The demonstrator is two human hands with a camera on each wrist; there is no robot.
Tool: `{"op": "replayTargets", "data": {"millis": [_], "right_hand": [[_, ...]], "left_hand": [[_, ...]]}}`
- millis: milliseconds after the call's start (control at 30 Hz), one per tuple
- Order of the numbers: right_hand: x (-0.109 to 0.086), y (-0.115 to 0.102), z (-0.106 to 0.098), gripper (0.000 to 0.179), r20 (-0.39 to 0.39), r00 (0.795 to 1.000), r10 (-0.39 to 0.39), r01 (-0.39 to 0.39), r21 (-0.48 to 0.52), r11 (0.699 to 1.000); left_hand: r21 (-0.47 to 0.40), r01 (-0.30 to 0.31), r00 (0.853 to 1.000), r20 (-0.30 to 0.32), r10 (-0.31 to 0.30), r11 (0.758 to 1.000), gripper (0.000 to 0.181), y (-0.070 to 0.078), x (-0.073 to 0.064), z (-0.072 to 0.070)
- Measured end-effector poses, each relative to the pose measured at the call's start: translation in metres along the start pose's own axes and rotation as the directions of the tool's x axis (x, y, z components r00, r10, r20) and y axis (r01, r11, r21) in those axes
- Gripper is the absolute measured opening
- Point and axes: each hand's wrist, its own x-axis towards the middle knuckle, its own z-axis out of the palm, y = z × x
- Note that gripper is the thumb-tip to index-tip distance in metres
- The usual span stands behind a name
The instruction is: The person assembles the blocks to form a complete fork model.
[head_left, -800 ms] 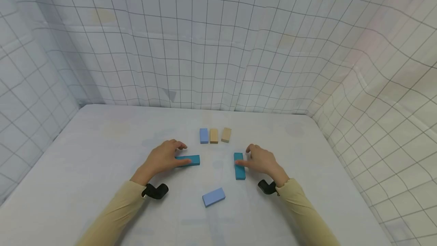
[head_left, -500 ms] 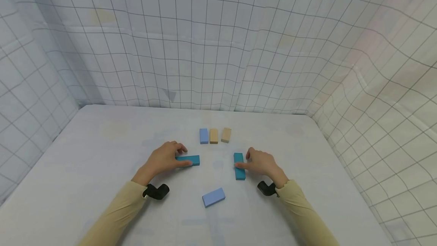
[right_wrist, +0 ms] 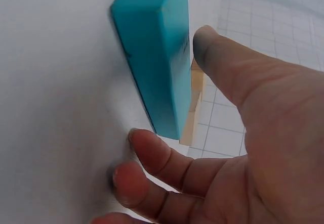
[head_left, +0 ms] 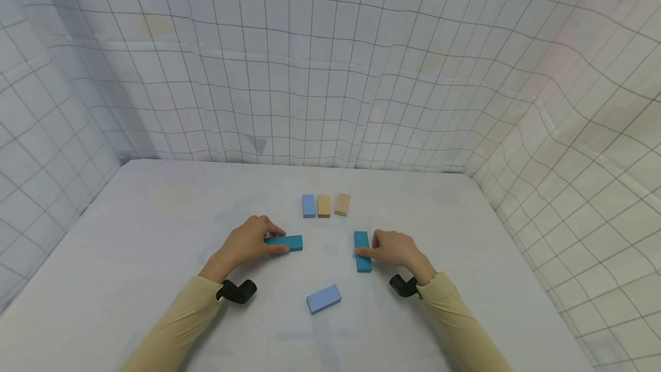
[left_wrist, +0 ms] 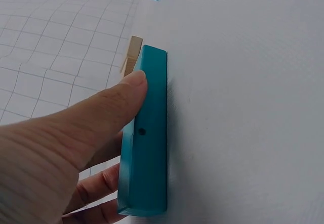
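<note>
Two long teal blocks lie on the white table. The left block (head_left: pixel 294 243) lies sideways, and my left hand (head_left: pixel 248 241) pinches it, thumb along the near side and fingers at the far side. In the left wrist view the thumb (left_wrist: pixel 124 95) presses the edge of this block (left_wrist: pixel 150 158). The right block (head_left: pixel 363 265) points away from me. Over it reaches the thumb of my right hand (head_left: pixel 395 248). The right wrist view shows the right fingers (right_wrist: pixel 152 153) bent beside that block (right_wrist: pixel 164 67), a gap between them and it.
Toward the back stand a light blue block (head_left: pixel 308 206) and two tan blocks, one straight (head_left: pixel 323 206) and one slightly turned (head_left: pixel 342 204). Another light blue block (head_left: pixel 323 298) lies at an angle in front, between the forearms. A gridded white curtain (head_left: pixel 320 73) encloses the table.
The left fingers have come down and closed in on the far side of the left teal block. The right fingers have lowered and drawn in beside the right one. All blocks stay in place.
</note>
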Motion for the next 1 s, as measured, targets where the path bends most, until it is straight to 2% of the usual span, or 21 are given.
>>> {"op": "replayTargets", "data": {"millis": [533, 833, 1000], "right_hand": [[0.0021, -0.0056, 0.0015, 0.045, 0.033, 0.999, 0.007, -0.008, 0.022, 1.000], [0.0016, -0.0065, 0.0029, 0.043, -0.001, 1.000, 0.000, 0.000, 0.088, 0.996], [0.0013, -0.0073, 0.0029, 0.040, -0.036, 0.999, -0.026, 0.031, 0.129, 0.991]], "left_hand": [[-0.013, -0.012, 1.000, -0.012, 0.011, 1.000, 0.036, -0.0006, 0.0010, 0.0037], [0.001, -0.062, 0.996, -0.058, 0.062, 0.998, 0.033, -0.0012, 0.0014, 0.0052], [0.026, -0.081, 0.994, -0.070, 0.083, 0.996, 0.033, 0.0019, -0.0002, 0.0046]]}}
